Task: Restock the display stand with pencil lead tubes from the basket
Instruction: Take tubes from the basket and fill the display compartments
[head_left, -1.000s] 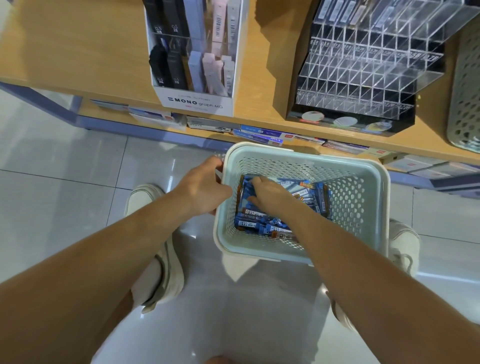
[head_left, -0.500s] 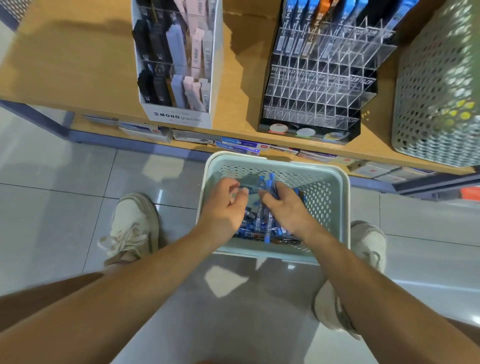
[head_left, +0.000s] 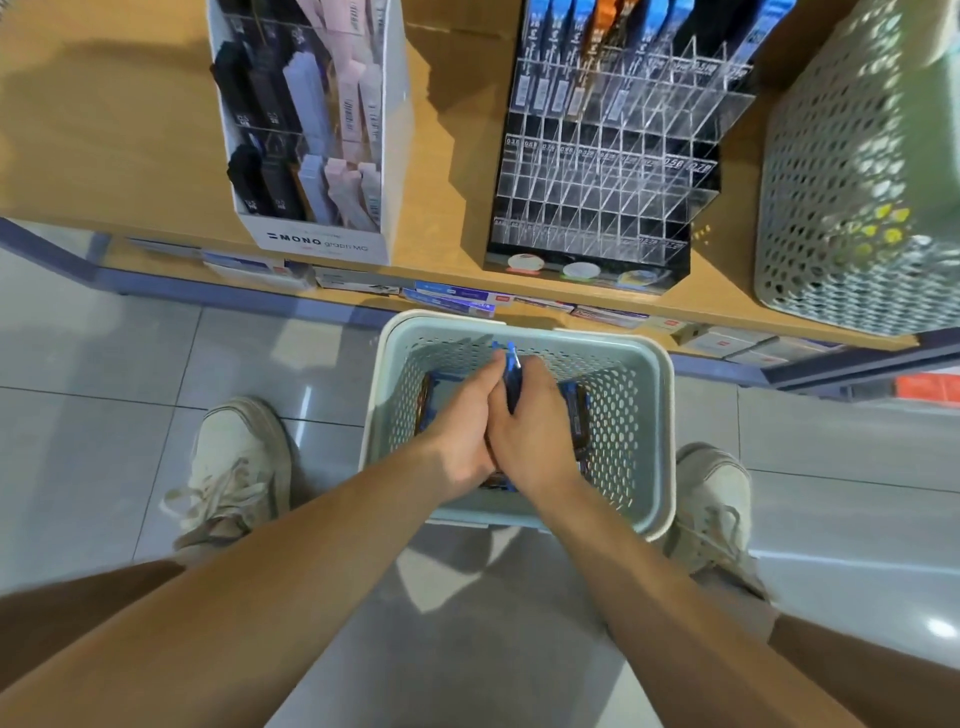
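A pale green perforated basket (head_left: 644, 395) stands on the floor between my shoes. Blue pencil lead tubes (head_left: 577, 410) lie in its bottom. My left hand (head_left: 462, 421) and my right hand (head_left: 535, 421) are pressed together over the basket. Between them they grip a bundle of blue lead tubes (head_left: 511, 371), whose tips stick out above the fingers. The clear acrylic display stand (head_left: 602, 182) sits on the wooden shelf above. Blue and orange tubes fill its top row, while its lower cells look bare.
A white Mono graph box (head_left: 311, 156) of mechanical pencils stands left of the stand. A second perforated basket (head_left: 857, 197) sits on the shelf at the right. Boxed stock (head_left: 457, 299) lines the lower shelf. My shoes (head_left: 234, 467) flank the basket on a glossy tiled floor.
My left hand left the basket rim and joined the right inside the basket. Both hands closed together around a bundle of blue tubes. The view tilted up toward the stand.
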